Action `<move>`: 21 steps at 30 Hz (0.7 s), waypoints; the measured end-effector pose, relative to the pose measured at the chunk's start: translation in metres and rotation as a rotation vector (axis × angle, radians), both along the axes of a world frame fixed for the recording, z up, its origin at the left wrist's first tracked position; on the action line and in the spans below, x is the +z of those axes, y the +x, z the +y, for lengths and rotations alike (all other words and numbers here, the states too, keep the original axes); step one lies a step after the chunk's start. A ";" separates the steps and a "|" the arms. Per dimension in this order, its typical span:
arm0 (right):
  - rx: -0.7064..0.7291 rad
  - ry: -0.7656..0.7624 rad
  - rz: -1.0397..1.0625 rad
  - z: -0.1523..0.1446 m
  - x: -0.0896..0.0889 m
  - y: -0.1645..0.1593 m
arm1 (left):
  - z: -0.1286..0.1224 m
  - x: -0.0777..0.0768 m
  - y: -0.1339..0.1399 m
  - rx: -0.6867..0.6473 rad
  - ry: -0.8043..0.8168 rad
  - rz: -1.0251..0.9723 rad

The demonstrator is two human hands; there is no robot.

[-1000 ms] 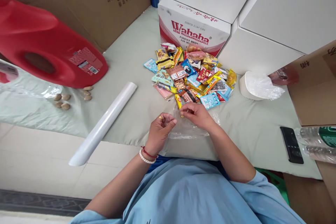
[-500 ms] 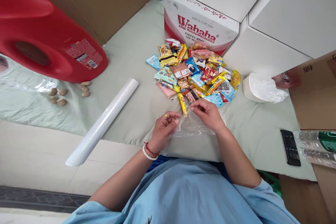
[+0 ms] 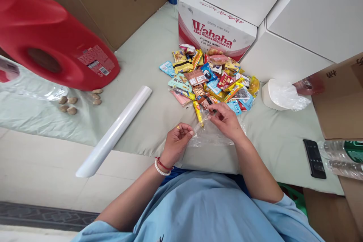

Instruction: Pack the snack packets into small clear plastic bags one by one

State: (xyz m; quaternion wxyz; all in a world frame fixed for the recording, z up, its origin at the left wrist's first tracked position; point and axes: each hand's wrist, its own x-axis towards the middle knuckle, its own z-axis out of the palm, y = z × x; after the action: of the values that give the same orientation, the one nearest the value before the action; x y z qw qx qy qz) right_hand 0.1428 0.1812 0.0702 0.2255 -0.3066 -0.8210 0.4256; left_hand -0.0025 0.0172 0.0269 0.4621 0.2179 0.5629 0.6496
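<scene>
A thin clear plastic bag [image 3: 211, 135] stretches between my two hands at the near edge of the cloth-covered surface. My left hand [image 3: 178, 140] pinches one end of its edge between thumb and fingers. With thumb and fingertips closed, my right hand [image 3: 227, 121] grips the same edge further right. Just beyond the hands lies a heap of small wrapped snacks [image 3: 210, 79] in many colours. One yellow snack packet [image 3: 197, 112] at the heap's near side sits close to the bag's edge, between my hands.
Left of my hands lies a white roll [image 3: 116, 130], its near end past the surface edge. A red jug [image 3: 62, 45] and several brown stones [image 3: 68, 104] are farther left. Behind the snacks stands a Wahaba-style printed carton [image 3: 215, 26]. A white container [image 3: 273, 94] and black phone [image 3: 314, 159] lie right.
My hands have drawn slightly farther apart, my right hand shifting a little right, with the bag's edge pulled straighter between them. The view has shifted slightly.
</scene>
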 end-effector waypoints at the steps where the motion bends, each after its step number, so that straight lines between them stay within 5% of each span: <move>1: 0.028 0.015 0.011 -0.001 0.001 0.000 | 0.000 0.001 0.001 -0.002 -0.007 0.016; 8: 0.174 0.220 0.090 -0.005 0.009 0.001 | 0.000 -0.003 0.007 0.063 -0.035 -0.007; 13: 0.210 0.358 0.040 -0.040 0.024 0.039 | -0.002 -0.012 0.000 0.193 -0.096 -0.006; 17: 0.299 0.410 -0.012 -0.076 0.013 0.074 | -0.009 -0.008 -0.006 0.247 -0.199 0.483; 21: 0.310 0.391 -0.040 -0.097 -0.011 0.088 | -0.005 0.009 0.002 0.085 -0.001 1.208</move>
State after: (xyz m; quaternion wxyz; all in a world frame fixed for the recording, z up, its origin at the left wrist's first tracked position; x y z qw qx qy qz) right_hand 0.2306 0.0839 0.0593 0.1961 -0.1362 -0.9292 0.2822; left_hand -0.0010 0.0118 0.0362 0.0343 0.5254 0.7343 0.4286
